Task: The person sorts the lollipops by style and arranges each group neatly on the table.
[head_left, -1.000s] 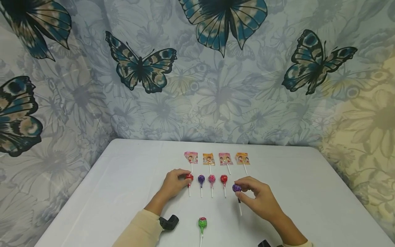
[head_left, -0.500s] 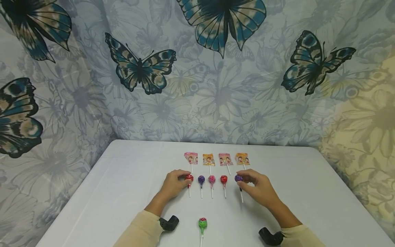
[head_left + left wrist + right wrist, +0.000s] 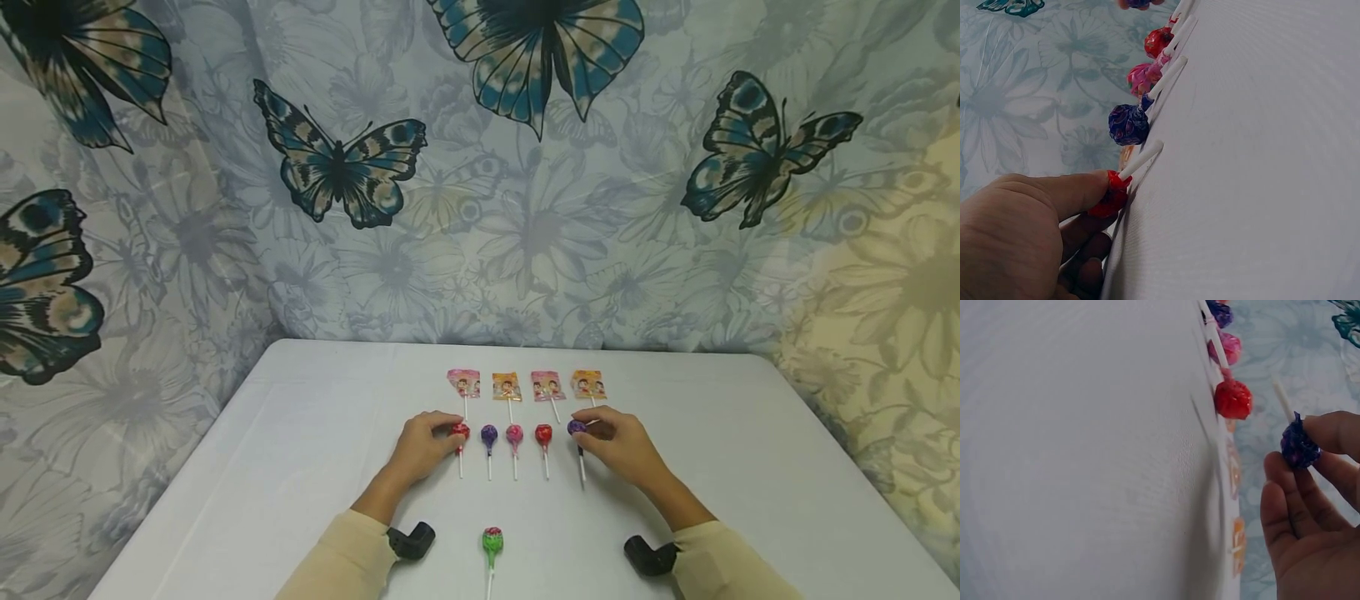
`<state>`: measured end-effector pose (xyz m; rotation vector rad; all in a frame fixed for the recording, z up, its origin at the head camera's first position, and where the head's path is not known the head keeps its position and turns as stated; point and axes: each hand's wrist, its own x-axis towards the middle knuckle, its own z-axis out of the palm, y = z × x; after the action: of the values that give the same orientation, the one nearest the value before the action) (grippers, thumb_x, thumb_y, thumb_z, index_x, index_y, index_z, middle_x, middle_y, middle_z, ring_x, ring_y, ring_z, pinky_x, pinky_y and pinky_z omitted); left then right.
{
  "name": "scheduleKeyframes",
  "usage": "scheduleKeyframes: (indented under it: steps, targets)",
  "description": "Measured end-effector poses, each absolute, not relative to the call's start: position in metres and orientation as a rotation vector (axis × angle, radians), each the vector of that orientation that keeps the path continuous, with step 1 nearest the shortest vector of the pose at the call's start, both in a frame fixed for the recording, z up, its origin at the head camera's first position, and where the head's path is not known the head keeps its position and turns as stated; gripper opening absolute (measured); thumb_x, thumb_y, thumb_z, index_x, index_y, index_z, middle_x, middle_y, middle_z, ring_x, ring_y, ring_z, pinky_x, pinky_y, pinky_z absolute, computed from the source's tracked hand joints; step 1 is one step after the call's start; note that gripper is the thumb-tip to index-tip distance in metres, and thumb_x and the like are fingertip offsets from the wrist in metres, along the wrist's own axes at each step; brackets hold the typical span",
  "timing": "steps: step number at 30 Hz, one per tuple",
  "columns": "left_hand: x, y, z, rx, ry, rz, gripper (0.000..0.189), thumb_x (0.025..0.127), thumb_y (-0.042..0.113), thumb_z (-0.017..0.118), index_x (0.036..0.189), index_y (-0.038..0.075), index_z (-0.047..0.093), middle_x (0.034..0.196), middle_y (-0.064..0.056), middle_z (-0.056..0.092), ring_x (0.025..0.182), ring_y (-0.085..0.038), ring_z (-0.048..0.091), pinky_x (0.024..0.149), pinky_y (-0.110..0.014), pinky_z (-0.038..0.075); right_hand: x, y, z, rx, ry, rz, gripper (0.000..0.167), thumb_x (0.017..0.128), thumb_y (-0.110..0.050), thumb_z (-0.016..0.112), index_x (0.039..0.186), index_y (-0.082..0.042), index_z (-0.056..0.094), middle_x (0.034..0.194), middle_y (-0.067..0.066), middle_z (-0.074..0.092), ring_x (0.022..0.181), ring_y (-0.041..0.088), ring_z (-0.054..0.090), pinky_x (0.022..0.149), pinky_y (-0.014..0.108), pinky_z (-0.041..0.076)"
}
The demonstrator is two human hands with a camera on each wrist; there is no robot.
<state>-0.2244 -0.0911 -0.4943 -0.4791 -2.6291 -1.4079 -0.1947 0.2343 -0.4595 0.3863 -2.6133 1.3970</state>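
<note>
My left hand [image 3: 423,446] pinches the head of a red lollipop [image 3: 1113,199] at the left end of a row on the white table. Between thumb and fingers my right hand [image 3: 618,446] holds a purple lollipop [image 3: 1299,445] by its wrapped head, stick toward me, at the row's right end; the right wrist view shows it raised off the table surface. Between the hands lie another purple lollipop [image 3: 489,435], a pink lollipop [image 3: 514,435] and a second red lollipop [image 3: 543,434], sticks pointing toward me.
Behind the row lie several flat-wrapped lollipops, pink [image 3: 464,384] and orange [image 3: 507,387] by turns. A green lollipop [image 3: 492,543] lies nearer me, in the middle. The white table [image 3: 337,375] ends at a butterfly-patterned wall covering [image 3: 540,250].
My right hand has carried the purple lollipop away from me, up level with the row, then slightly left. The left hand stays on the red lollipop.
</note>
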Motion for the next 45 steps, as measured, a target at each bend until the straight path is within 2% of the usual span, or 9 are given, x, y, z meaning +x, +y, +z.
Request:
scheduleKeyframes:
  steps: [8, 16, 24, 45]
  targets:
    - [-0.224, -0.09, -0.493, -0.477, -2.623, -1.41, 0.027, 0.081, 0.012, 0.078, 0.107, 0.007, 0.074, 0.106, -0.005, 0.069, 0.104, -0.027, 0.059, 0.092, -0.045, 0.045, -0.203, 0.233, -0.467, 0.219, -2.741, 1.424, 0.025, 0.085, -0.007, 0.073, 0.11, -0.004, 0.071, 0.101, 0.008, 0.069, 0.088, 0.021, 0.066, 0.075, 0.031, 0.054]
    - [-0.224, -0.091, -0.496, -0.487, -2.626, -1.402, 0.027, 0.082, 0.013, 0.078, 0.108, 0.007, 0.074, 0.105, -0.004, 0.069, 0.104, -0.027, 0.059, 0.092, -0.045, 0.045, -0.207, 0.231, -0.473, 0.18, -2.808, 1.307, 0.025, 0.085, -0.009, 0.073, 0.109, -0.006, 0.072, 0.1, 0.007, 0.07, 0.09, 0.022, 0.065, 0.079, 0.04, 0.053]
    - [-0.224, -0.092, -0.494, -0.479, -2.632, -1.417, 0.028, 0.081, 0.013, 0.078, 0.108, 0.007, 0.074, 0.106, -0.005, 0.069, 0.105, -0.028, 0.059, 0.092, -0.045, 0.045, -0.209, 0.228, -0.474, 0.138, -2.856, 1.194, 0.025, 0.084, -0.012, 0.075, 0.108, -0.007, 0.073, 0.094, 0.003, 0.069, 0.084, 0.019, 0.061, 0.074, 0.036, 0.051]
    - [-0.225, -0.09, -0.496, -0.498, -2.617, -1.4, 0.027, 0.082, 0.012, 0.078, 0.108, 0.005, 0.073, 0.105, -0.005, 0.069, 0.104, -0.029, 0.06, 0.091, -0.046, 0.046, -0.209, 0.228, -0.474, 0.114, -2.871, 1.175, 0.027, 0.083, -0.012, 0.075, 0.109, -0.008, 0.073, 0.094, 0.003, 0.068, 0.082, 0.018, 0.059, 0.072, 0.035, 0.048]
